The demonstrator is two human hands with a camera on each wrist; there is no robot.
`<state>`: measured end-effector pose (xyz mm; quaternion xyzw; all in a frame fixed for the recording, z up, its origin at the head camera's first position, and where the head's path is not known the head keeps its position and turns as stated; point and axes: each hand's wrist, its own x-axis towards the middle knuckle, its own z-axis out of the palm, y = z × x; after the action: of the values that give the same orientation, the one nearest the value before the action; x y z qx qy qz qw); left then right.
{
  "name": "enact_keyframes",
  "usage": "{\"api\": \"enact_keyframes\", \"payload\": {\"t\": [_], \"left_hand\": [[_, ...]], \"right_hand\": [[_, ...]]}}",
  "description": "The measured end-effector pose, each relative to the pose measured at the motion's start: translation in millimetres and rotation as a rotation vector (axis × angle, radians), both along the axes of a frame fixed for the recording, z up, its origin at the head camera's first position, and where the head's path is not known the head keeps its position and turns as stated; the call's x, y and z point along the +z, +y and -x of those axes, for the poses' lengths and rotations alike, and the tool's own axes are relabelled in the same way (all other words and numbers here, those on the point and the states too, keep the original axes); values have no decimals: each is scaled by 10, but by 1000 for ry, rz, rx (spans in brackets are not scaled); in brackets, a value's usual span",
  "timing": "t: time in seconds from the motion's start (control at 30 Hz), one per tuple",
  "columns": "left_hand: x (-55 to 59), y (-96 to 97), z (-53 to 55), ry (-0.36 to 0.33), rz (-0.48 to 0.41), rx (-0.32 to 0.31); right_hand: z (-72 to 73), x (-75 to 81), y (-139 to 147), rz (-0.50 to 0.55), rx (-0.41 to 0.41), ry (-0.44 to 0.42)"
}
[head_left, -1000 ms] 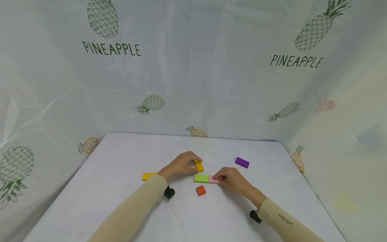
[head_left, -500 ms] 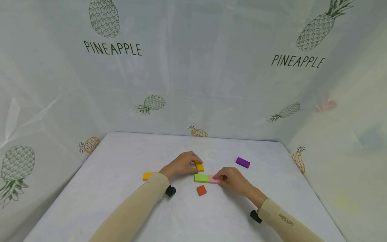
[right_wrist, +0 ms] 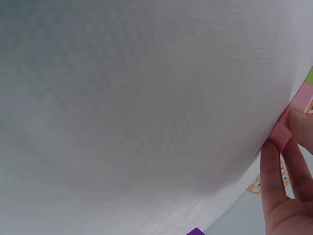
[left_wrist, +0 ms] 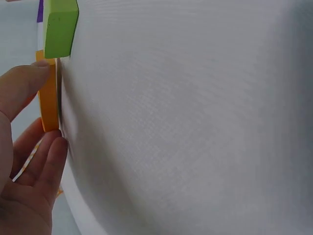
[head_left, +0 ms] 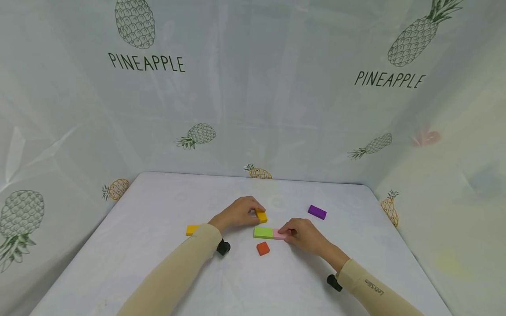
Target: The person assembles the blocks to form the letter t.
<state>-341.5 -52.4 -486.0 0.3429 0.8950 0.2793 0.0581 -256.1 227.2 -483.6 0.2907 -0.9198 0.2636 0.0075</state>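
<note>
My left hand (head_left: pixel 238 212) grips a yellow-orange block (left_wrist: pixel 48 100) between thumb and fingers, just behind a lime-green block (head_left: pixel 263 233). One end of that yellow block shows past the fingertips in the head view. With thumb and fingertips my right hand (head_left: pixel 306 235) pinches a pink block (right_wrist: pixel 295 104), which lies end to end with the green one in a row. Part of the pink block is hidden under the fingers. A small orange-red block (head_left: pixel 262 248) lies in front of the green block, nearer the body.
Farther back on the right lies a purple block (head_left: pixel 317 212). Another yellow block (head_left: pixel 192 230) is partly covered by the left forearm. All rest on a white-covered table (head_left: pixel 237 285), with a pineapple-print curtain (head_left: pixel 276 109) hanging behind and at both sides.
The yellow block in my left hand has shifted very slightly away from the body. My right hand stays on the pink block, and the other blocks lie as before.
</note>
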Motion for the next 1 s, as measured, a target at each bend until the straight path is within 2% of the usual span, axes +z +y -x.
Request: {"api": "enact_keyframes", "payload": {"t": [0.3,0.57,0.77,1.0], "left_hand": [[36,64,40,-27,6,-22],[110,102,21,-43,2,-41],[127,139,26,-56,-8,-78],[141,181,30,-41,8,-130]], "right_hand": [[4,4,-3,0,0,-2],[11,-3,5,-3,-6,-7],[8,-1,1,3,-1,-4],[9,-17,-1,7,7,9]]}}
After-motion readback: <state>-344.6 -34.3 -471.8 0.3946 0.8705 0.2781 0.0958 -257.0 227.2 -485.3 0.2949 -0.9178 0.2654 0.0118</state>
